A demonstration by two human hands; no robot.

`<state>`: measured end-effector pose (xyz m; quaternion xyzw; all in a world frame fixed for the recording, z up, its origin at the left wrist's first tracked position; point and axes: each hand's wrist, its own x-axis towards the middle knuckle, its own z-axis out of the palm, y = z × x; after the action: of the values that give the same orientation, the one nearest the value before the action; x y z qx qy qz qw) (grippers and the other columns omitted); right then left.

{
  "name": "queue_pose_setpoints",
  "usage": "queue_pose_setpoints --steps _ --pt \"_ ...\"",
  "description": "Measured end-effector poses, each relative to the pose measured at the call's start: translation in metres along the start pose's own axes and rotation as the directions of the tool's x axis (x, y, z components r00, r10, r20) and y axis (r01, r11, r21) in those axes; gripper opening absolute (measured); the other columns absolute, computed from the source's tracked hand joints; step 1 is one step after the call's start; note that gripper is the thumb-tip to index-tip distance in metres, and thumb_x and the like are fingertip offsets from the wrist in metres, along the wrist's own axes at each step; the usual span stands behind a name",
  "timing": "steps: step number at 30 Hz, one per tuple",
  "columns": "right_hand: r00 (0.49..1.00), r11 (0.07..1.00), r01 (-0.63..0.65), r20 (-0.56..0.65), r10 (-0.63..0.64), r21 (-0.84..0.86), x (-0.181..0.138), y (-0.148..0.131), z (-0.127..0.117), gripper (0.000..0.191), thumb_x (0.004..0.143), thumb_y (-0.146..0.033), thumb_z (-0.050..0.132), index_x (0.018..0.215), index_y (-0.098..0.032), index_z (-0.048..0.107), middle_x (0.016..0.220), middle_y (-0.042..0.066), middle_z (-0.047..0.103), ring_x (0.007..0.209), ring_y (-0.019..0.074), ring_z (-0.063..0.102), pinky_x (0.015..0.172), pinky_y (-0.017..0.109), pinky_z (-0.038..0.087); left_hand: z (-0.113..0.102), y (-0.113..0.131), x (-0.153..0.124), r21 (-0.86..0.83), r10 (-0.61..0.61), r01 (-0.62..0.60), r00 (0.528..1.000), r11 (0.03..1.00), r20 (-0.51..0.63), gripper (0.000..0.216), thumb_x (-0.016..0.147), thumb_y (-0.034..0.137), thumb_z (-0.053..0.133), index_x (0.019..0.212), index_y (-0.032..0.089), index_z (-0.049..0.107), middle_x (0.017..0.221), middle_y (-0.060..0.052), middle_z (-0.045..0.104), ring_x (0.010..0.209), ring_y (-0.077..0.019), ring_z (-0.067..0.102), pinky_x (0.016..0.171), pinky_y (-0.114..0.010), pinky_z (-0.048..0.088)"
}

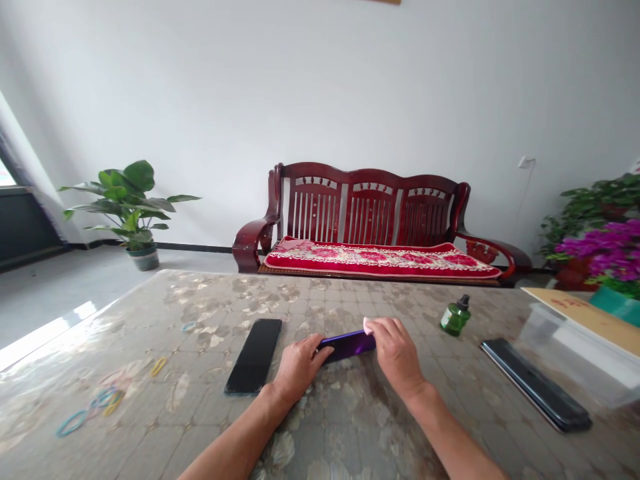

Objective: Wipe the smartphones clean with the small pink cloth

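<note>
A: Purple phone (pixel 349 347): where did it lie?
B: Between left hand (pixel 299 365) and right hand (pixel 397 352), long axis spanning their fingers, both equally near.
A: Grip?
B: Left fingers clasped its left end; right ones pinched a white wad (pixel 367 326) at the opposite end's upper corner

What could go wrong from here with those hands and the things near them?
The purple phone is raised at a tilt, with the left hand at one end; it could slip if that grip loosens.
The black phone lies close beside the left wrist, so it might get nudged.
The green bottle stands upright beyond the right hand; a wide outward swing could tip it.
</note>
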<state>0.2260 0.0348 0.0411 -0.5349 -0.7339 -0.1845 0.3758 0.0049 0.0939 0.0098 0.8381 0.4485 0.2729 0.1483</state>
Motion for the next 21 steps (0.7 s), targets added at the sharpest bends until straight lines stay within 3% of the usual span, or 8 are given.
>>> queue_pose_setpoints --steps 3,8,13,17,21 --pt "0.999 1.000 0.018 0.034 -0.018 0.007 0.006 -0.019 0.005 0.022 0.098 -0.015 0.046 0.105 -0.024 0.064 0.090 0.005 0.065 0.084 0.0206 0.058 0.078 0.036 0.050 0.001 0.000 0.000 -0.009 0.004 -0.004 1.000 1.000 -0.012 0.016 0.094 0.033 0.055 0.086 0.022 0.064 0.077 0.000 0.071 0.072 -0.0170 0.067 0.063 -0.022 0.043" --pt "0.979 0.985 0.163 0.111 -0.168 0.056 0.017 -0.057 0.017 0.023 0.096 -0.015 0.050 0.114 -0.022 0.063 0.096 0.005 0.067 0.088 0.0207 0.057 0.079 0.035 0.049 0.001 0.000 -0.003 -0.021 0.049 -0.050 0.998 0.999 -0.041 0.014 0.094 0.030 0.055 0.087 0.022 0.063 0.078 0.000 0.071 0.071 -0.0160 0.067 0.063 -0.022 0.042" --pt "0.990 0.998 0.067 0.124 -0.069 0.022 0.009 -0.026 0.009 0.020 0.098 -0.015 0.047 0.108 -0.021 0.063 0.093 0.005 0.065 0.088 0.0206 0.057 0.080 0.036 0.049 0.001 -0.002 -0.003 -0.024 0.027 -0.028 0.999 0.999 -0.017 0.014 0.094 0.032 0.056 0.088 0.021 0.064 0.077 0.000 0.070 0.071 -0.0165 0.068 0.062 -0.022 0.042" --pt "1.000 1.000 0.021 0.012 -0.021 -0.002 -0.003 0.003 0.002 0.024 0.099 -0.013 0.043 0.107 -0.022 0.063 0.093 0.005 0.066 0.085 0.0196 0.058 0.081 0.035 0.050 0.002 -0.002 -0.001 0.017 0.026 -0.026 1.000 1.000 -0.014 0.016 0.095 0.032 0.055 0.087 0.021 0.064 0.075 0.000 0.070 0.072 -0.0175 0.068 0.063 -0.023 0.043" --pt "0.999 0.999 0.047 0.003 -0.047 0.018 -0.003 -0.017 0.007 0.024 0.097 -0.015 0.048 0.115 -0.022 0.063 0.099 0.005 0.068 0.090 0.0199 0.059 0.082 0.034 0.049 0.004 -0.002 -0.001 0.022 0.048 -0.047 0.999 0.999 -0.023 0.016 0.094 0.032 0.054 0.086 0.022 0.063 0.077 -0.001 0.070 0.072 -0.0172 0.067 0.063 -0.022 0.043"
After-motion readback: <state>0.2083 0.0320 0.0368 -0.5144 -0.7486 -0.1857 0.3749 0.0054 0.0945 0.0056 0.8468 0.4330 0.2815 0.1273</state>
